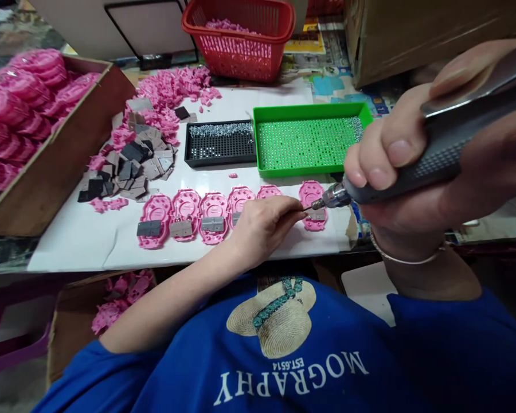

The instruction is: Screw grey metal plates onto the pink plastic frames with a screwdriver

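Observation:
My right hand [408, 149] is wrapped round a dark grey electric screwdriver [438, 143], whose bit points left. The fingers of my left hand [266, 226] are pinched together at the bit's tip; whatever small thing they hold is too small to make out. Just below the tip lies a pink plastic shell [313, 198] with a grey plate on it. Further left, several more pink shells [214, 209] lie in a row, some with grey plates [212, 223] across them. My left hand partly covers the ones nearest it.
Behind the row are a black tray [219, 154] and a green tray [312, 167] of screws. Loose grey plates [150, 160] and pink parts [176, 92] are piled left, beside a box [64, 143] of pink shells. A red basket [241, 54] stands at the back.

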`<action>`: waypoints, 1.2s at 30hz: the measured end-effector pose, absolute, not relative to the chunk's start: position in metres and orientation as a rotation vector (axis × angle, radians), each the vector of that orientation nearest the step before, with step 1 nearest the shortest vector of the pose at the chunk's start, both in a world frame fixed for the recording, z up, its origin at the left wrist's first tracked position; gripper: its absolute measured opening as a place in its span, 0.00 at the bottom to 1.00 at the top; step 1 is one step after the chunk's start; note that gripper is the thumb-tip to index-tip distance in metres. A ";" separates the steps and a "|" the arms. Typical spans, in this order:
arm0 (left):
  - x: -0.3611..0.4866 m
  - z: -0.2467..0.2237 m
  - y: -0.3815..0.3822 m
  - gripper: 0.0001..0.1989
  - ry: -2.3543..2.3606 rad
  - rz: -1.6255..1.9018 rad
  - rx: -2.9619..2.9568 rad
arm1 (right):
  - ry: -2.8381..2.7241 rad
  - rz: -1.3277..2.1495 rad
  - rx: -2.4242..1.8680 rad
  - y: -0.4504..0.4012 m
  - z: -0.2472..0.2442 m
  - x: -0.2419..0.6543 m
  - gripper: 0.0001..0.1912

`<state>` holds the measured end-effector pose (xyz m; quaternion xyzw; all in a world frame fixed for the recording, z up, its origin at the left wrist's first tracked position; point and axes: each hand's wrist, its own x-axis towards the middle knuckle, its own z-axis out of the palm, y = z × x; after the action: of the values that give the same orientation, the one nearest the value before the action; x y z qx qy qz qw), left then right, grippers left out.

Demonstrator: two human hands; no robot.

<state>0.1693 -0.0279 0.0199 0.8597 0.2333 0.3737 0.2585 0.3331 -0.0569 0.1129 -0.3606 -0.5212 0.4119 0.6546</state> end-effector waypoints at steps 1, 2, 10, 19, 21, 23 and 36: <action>0.170 0.020 -0.028 0.04 0.616 1.008 2.355 | -1.141 0.928 -0.763 -0.056 0.109 0.333 0.26; 0.170 0.020 -0.028 0.04 0.598 1.002 2.367 | -1.112 0.918 -0.716 -0.055 0.106 0.333 0.26; 0.161 0.010 -0.039 0.09 0.590 1.053 2.480 | -1.064 0.751 -0.632 -0.044 0.093 0.331 0.23; 0.186 0.010 -0.053 0.14 0.040 0.628 2.724 | -1.021 0.918 -0.886 -0.046 0.080 0.336 0.22; 0.192 0.008 -0.051 0.14 0.023 0.658 2.697 | -1.037 0.930 -0.872 -0.045 0.077 0.336 0.21; 0.196 0.006 -0.049 0.15 0.023 0.668 2.663 | -1.038 0.916 -0.798 -0.043 0.073 0.335 0.18; 0.202 -0.003 -0.049 0.13 0.176 0.766 2.512 | -1.192 0.811 -0.773 -0.037 0.058 0.338 0.14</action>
<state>0.2020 -0.0488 -0.0026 0.9237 0.0648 0.2815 0.2518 0.3378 -0.0372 0.0583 -0.3447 -0.5317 0.3619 0.6838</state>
